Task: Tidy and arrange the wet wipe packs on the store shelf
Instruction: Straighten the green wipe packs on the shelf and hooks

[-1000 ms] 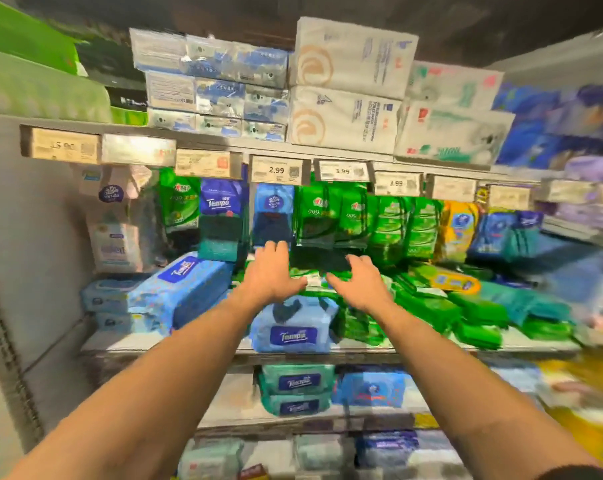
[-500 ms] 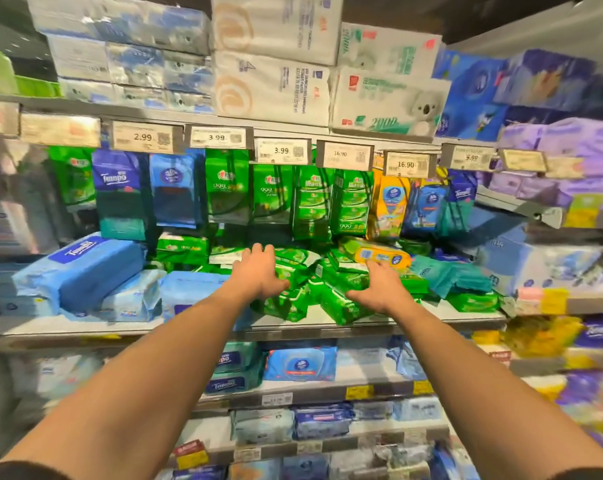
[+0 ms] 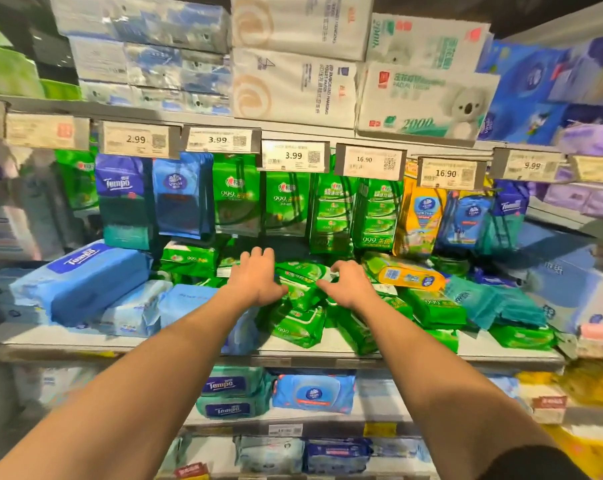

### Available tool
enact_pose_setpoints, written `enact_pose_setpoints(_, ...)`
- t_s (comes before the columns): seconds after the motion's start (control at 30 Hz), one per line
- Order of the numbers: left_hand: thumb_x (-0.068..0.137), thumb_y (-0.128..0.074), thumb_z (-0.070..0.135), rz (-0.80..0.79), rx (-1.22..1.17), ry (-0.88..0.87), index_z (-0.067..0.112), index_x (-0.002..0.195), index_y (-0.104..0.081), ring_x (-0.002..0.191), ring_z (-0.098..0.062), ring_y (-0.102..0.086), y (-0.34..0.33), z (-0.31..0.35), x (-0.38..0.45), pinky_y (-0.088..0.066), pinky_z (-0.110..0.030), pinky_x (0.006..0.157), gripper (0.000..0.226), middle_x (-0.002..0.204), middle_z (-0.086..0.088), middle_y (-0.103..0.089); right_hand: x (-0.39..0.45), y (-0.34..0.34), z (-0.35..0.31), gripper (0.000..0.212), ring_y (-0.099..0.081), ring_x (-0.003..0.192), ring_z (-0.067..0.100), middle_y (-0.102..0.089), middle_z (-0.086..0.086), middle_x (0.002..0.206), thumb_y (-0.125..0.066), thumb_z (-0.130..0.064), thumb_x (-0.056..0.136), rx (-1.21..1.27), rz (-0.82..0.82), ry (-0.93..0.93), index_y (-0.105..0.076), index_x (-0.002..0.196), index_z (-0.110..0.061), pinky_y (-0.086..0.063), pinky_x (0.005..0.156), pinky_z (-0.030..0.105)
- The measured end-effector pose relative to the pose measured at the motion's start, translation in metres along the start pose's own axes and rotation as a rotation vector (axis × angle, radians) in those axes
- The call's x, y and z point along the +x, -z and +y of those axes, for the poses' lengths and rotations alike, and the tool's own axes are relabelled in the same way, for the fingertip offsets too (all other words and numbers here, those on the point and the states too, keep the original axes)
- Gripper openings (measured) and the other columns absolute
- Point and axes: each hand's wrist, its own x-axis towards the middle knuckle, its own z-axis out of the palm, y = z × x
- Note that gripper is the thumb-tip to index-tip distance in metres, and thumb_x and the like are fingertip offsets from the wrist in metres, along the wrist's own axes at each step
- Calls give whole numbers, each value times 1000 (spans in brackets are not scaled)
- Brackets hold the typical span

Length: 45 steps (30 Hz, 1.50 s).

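1. Fingers of the left hand [image 3: 256, 280] lie fairly straight and spread, palm down, on the heap of green wet wipe packs [image 3: 301, 308] in the middle of the shelf [image 3: 64, 339]; they seem to press or rest there, and nothing is curled into them.
2. Right hand [image 3: 350, 284] has its fingers bent over the top green pack [image 3: 303, 271] lying between the two hands; whether they have closed on it or only hover at its edge cannot be told.
3. To do this step well, I judge, the top pack should be taken by its two short ends with both hands, lifted off the heap and not dragged, since the soft packs beneath lie tilted and could slide toward the shelf's front edge.
4. Packs could then be squared into a flat stack, labels one way, below the hanging green packs [image 3: 286, 202].
5. A yellow pack [image 3: 409, 277] lies among the green ones just right of the right hand; it probably belongs elsewhere.
6. Hard to make out: both palms and the fingertips' undersides are hidden, the frame's edges are smeared, and the forearms cover part of the heap and the blue packs [image 3: 81, 282] beside it.
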Motion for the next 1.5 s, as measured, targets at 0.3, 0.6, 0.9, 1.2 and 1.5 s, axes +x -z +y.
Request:
enact_pose_setpoints(0.3, 76, -70, 49, 20, -14, 100, 13, 126, -42, 118, -34, -45, -7, 14, 8, -45, -49, 97, 68, 123, -11, -47, 52, -12, 0, 81, -51, 125, 34, -55, 13, 137, -71, -58, 76, 58, -167, 7, -48, 135, -8, -48, 98, 40)
enact_pose_setpoints(0.6, 77, -70, 50, 38, -27, 253, 11, 132, -42, 123, -35, -44, -6, 27, -2, -42, -48, 101, 73, 130, -13, -46, 58, -14, 11, 89, -39, 126, 34, -46, 15, 138, -74, -66, 61, -75, -293, -30, -53, 128, -11, -36, 85, 36)
enact_pose_setpoints(0.9, 78, -69, 50, 15, -17, 239, 10, 130, -43, 121, -37, -45, 10, 10, -5, -44, -52, 99, 70, 129, -14, -46, 42, -2, 2, 126, -46, 134, 31, -45, 15, 147, -92, -52, 53, 223, -341, -93, -30, 145, 6, -43, 107, 37)
enact_pose_setpoints(1.2, 81, -68, 49, -11, -61, 203, 10, 136, -41, 124, -36, -43, 11, -5, -2, -43, -52, 102, 73, 135, -14, -43, 12, 8, 10, 14, -69, 79, 26, -72, 13, 93, -72, -6, 86, 808, -259, -84, -62, 95, -2, -59, 72, 40)
enact_pose_setpoints(1.5, 81, -68, 50, -26, -62, 187, 11, 133, -43, 122, -36, -46, 3, -6, -7, -45, -50, 98, 70, 131, -13, -45, 0, 47, -39, 40, -69, 107, 25, -74, 6, 112, -69, -10, 88, 1230, -149, 181, -56, 125, -10, -49, 101, 51)
